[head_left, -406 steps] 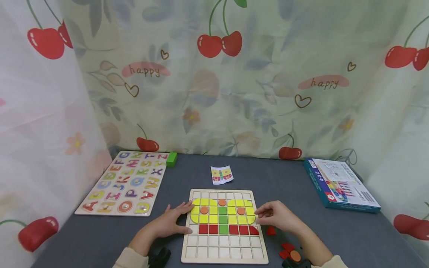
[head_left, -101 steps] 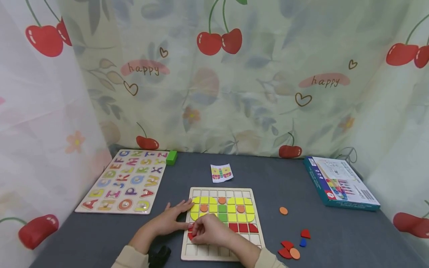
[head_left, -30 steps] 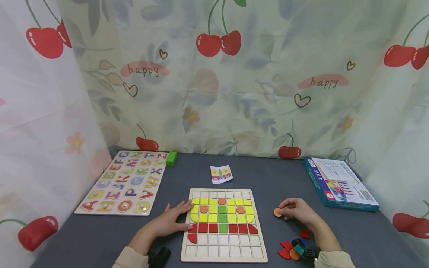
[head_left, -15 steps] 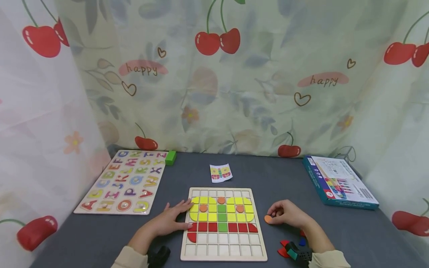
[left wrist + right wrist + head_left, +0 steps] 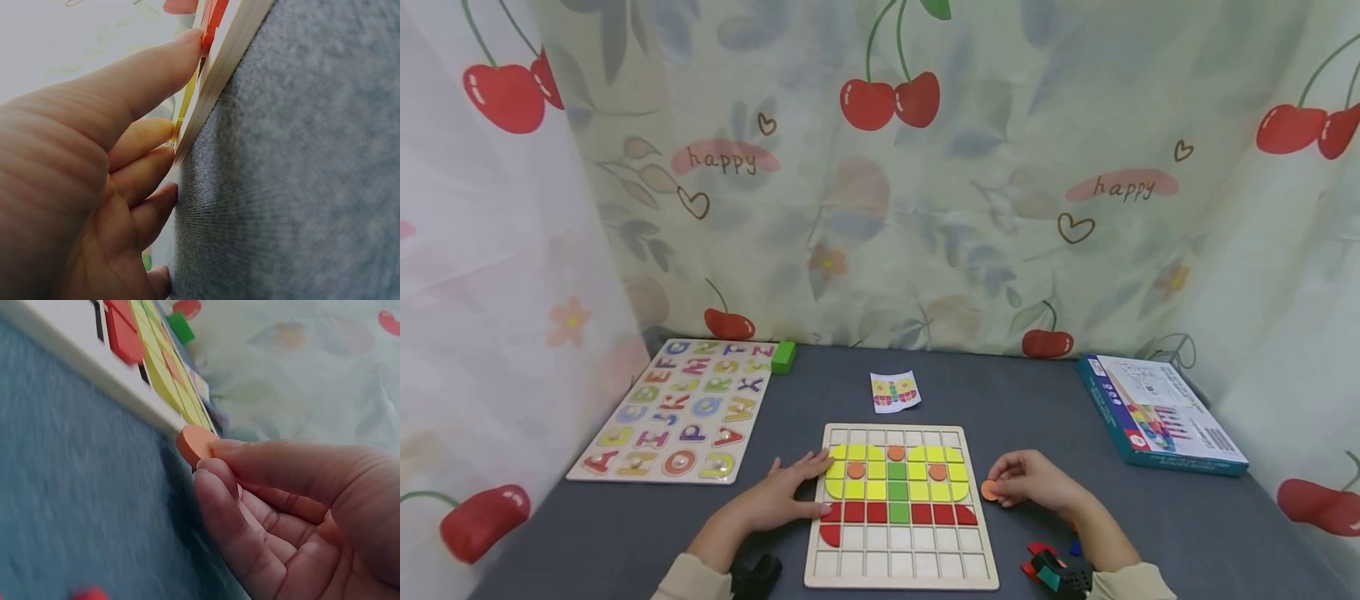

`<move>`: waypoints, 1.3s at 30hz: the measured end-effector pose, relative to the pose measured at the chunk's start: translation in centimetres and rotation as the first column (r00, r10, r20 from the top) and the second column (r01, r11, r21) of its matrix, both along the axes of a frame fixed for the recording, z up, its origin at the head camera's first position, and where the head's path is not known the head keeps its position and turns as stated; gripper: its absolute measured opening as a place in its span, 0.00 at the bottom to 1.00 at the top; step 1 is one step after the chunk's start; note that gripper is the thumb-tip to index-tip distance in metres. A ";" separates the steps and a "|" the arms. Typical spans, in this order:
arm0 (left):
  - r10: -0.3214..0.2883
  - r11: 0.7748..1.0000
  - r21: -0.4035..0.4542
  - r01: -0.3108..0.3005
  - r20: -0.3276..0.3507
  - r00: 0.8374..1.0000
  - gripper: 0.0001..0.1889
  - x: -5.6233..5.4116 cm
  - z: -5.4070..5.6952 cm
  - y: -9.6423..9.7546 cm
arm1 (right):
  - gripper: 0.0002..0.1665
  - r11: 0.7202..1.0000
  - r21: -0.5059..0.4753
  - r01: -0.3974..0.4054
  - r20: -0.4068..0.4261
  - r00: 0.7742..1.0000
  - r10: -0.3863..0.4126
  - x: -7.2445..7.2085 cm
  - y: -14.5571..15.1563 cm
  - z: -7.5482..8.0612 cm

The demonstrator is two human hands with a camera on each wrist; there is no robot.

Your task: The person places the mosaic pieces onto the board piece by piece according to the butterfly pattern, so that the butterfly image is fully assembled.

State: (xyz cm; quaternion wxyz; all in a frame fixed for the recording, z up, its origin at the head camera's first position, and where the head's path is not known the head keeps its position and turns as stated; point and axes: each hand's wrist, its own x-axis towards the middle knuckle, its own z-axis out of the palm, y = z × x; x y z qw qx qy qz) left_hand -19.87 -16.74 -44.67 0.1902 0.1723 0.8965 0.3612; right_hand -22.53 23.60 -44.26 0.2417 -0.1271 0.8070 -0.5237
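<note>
My right hand (image 5: 1033,482) pinches an orange disc (image 5: 197,444) between thumb and fingertips, just off the right edge of the wooden grid board (image 5: 898,567). Along the board's left side, my left hand (image 5: 778,500) rests with fingers spread, its thumb touching the rim beside a red corner piece (image 5: 831,510). Yellow tiles (image 5: 855,491), orange discs, a green column (image 5: 898,492) and a red row (image 5: 934,514) fill the board's upper part. One red rounded piece (image 5: 830,534) lies below that row at the left.
Red pieces (image 5: 1034,558) and a blue piece (image 5: 1076,547) lie near my right wrist, partly hidden. Behind the board is a small butterfly picture card (image 5: 895,392). An alphabet board (image 5: 677,412) with a green block (image 5: 783,357) stands left; a flat box (image 5: 1165,417) lies right.
Over the last second my right hand has brought the orange disc leftward to the board's edge. Earlier, red pieces were added at the board's left. My left hand has stayed put.
</note>
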 end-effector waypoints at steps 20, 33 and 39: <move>0.006 1.000 -0.012 -0.006 0.003 1.000 0.40 0.1 0.2 0.1 | 0.11 0.990 -0.089 -0.113 0.076 0.990 0.120 0.4 -9.5 0.4; -0.004 1.000 -0.023 0.004 -0.025 1.000 0.40 -0.1 0.0 0.0 | 0.08 0.965 -0.107 -0.241 0.056 0.967 0.248 1.4 -15.9 0.6; -0.004 1.000 -0.017 0.004 -0.018 1.000 0.40 -0.2 -0.2 -0.1 | 0.04 0.961 -0.006 -0.276 -0.038 0.960 0.276 1.9 -17.3 0.7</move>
